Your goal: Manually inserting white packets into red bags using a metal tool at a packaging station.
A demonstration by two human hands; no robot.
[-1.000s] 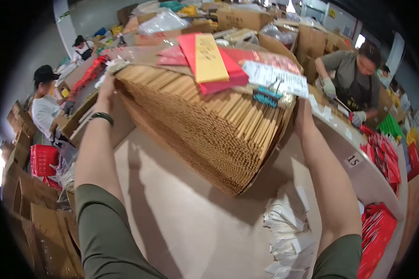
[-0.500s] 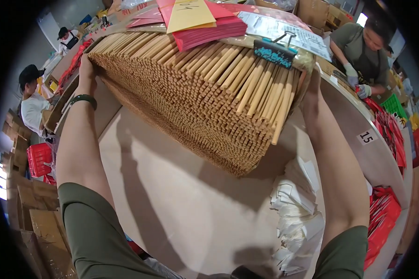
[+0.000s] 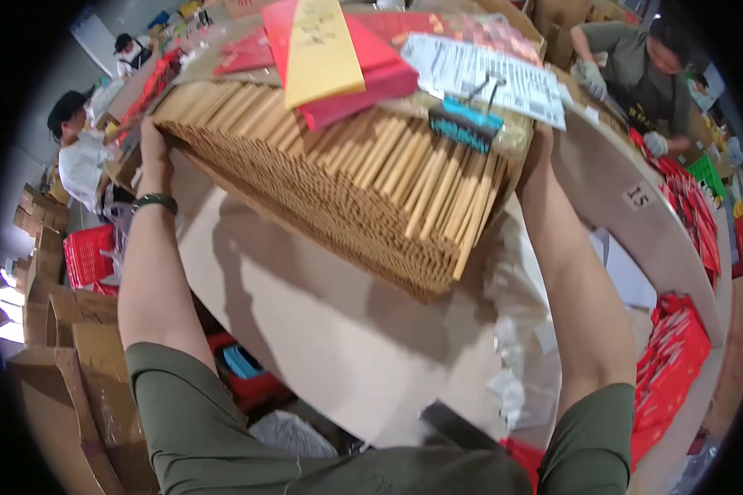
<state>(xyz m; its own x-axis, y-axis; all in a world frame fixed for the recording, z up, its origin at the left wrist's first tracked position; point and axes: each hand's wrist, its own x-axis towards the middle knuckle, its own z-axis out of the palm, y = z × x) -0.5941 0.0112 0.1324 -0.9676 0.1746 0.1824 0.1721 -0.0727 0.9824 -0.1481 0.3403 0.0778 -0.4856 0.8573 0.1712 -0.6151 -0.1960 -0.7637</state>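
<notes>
A large carton packed with thin wooden sticks (image 3: 330, 181) hangs tilted above the pale tabletop, its open side with the stick ends facing me. My left hand (image 3: 153, 142) grips its left end and my right hand (image 3: 538, 147) its right end; most fingers are hidden behind it. Clear plastic covers the top. On that lie a stack of red paper packets (image 3: 388, 78), a yellow paper strip (image 3: 326, 54) with handwriting and a white printed sheet (image 3: 487, 78). A black and teal binder clip (image 3: 465, 125) sits at the front edge of the sheet.
Crumpled white paper pieces (image 3: 524, 330) lie on the pale table (image 3: 322, 346) below the carton. Red packets (image 3: 677, 363) fill the right side near a curved partition (image 3: 611, 157). Cardboard boxes (image 3: 99, 379) and a red basket (image 3: 89, 256) stand left. Co-workers (image 3: 636, 74) work nearby.
The carton has shifted slightly left with both hands still on it, and more of its top shows. My view has swung, bringing my torso and items below the table edge into sight.
</notes>
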